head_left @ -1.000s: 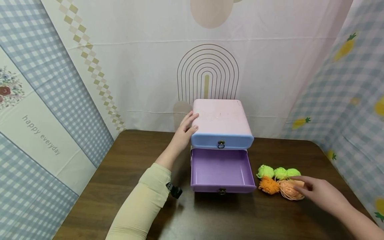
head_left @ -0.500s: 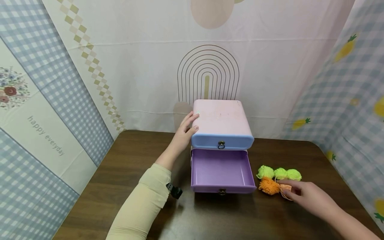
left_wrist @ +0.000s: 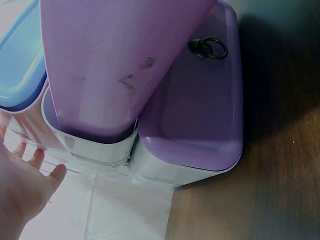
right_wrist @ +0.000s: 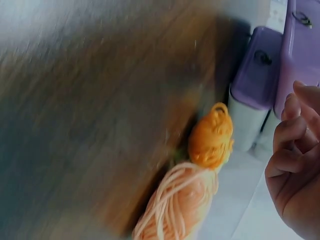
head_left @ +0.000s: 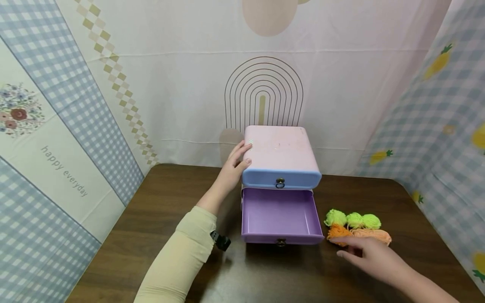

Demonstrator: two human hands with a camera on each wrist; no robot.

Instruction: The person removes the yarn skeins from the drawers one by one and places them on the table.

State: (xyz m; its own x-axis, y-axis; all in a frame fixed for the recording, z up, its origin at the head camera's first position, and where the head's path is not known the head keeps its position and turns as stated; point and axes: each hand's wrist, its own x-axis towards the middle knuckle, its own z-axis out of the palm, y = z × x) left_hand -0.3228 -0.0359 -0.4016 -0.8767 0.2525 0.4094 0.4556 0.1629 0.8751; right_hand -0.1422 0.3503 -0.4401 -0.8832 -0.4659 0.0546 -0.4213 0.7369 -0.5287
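A small drawer cabinet with a pink top point(head_left: 280, 147) stands in the middle of the table. Its blue drawer point(head_left: 261, 179) is closed, and the purple drawer point(head_left: 280, 210) below is pulled out, with nothing inside. My left hand point(head_left: 232, 168) rests against the cabinet's left upper edge, fingers extended. To the right lie an orange yarn bundle point(head_left: 336, 231) and a peach yarn bundle point(head_left: 375, 235), with three lime-green yarn balls point(head_left: 354, 219) behind. My right hand point(head_left: 375, 256) is just in front of the orange yarn, its fingers loosely bent and holding nothing.
Another purple drawer point(left_wrist: 200, 100) with a ring pull sits closed at the bottom of the cabinet in the left wrist view. The brown wooden table point(head_left: 170, 198) is backed by a patterned cloth point(head_left: 189, 97). Checked cloth point(head_left: 435, 139) hangs at the right side.
My right hand has moved left from over the peach yarn to the orange yarn, leaving the peach bundle uncovered. The left hand stays against the cabinet.
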